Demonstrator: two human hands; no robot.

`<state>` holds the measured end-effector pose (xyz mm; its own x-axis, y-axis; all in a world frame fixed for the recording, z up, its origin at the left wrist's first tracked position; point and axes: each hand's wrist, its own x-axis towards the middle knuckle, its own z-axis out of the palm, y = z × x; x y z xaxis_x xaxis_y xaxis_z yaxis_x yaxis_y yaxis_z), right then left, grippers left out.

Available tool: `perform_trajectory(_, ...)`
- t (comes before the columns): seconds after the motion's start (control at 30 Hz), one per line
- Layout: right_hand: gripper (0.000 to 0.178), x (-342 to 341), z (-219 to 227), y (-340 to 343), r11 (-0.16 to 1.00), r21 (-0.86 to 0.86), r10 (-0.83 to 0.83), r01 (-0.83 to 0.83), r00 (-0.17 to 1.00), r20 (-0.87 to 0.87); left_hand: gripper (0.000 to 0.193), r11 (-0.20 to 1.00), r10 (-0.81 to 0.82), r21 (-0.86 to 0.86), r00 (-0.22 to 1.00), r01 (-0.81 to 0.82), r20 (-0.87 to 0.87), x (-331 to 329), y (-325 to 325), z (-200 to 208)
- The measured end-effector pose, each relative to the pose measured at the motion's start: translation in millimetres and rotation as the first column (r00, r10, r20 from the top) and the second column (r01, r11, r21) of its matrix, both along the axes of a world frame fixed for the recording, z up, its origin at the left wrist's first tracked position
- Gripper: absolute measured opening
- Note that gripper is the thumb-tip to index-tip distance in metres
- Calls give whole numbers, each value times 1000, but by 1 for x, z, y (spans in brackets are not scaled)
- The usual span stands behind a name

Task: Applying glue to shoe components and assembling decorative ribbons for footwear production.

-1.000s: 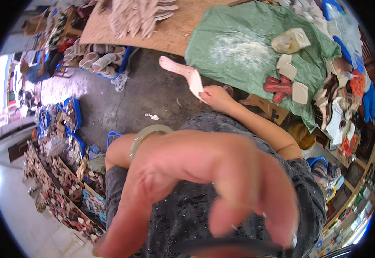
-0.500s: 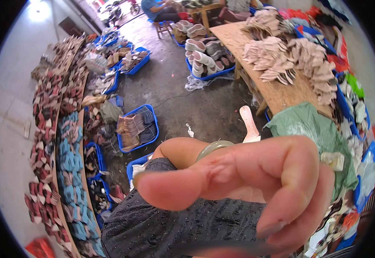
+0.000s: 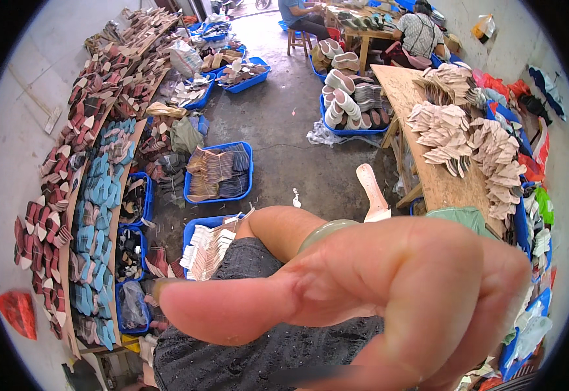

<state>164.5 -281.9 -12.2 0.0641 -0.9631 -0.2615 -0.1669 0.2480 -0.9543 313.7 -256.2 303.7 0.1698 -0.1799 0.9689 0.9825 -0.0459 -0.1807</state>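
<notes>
Thumb and fingers stand apart on my left hand (image 3: 375, 280), which looms before the camera, fingers curled toward the lower edge, with nothing visible pinched between them. Compared with a second ago, the view has lifted to take in the whole room, and my right hand, then seen gripping, is now hidden; I cannot tell its hold. That leaves the near work covered, my left hand being what stands in the way.

Around me, rows of dark red and light blue shoe pieces (image 3: 98, 208) run down the left. A plywood table (image 3: 454, 186) stretches away on the right, piled with pale pieces. Blue tubs (image 3: 250, 174) hold more stacks. Only a corner of green sheet (image 3: 460, 218) shows beyond my knuckles. Near it, the sole piece (image 3: 371, 189) pokes up past my left hand, its near end hidden. Smallest, a white scrap (image 3: 296, 198) lies on the floor.
</notes>
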Motion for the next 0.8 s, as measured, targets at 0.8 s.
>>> perform_trajectory(0.8, 31, -62, -8, 9, 997, 43, -75, 71, 994, 85, 16, 936, 351, -52, 935, -348, 57, 32, 19, 32)
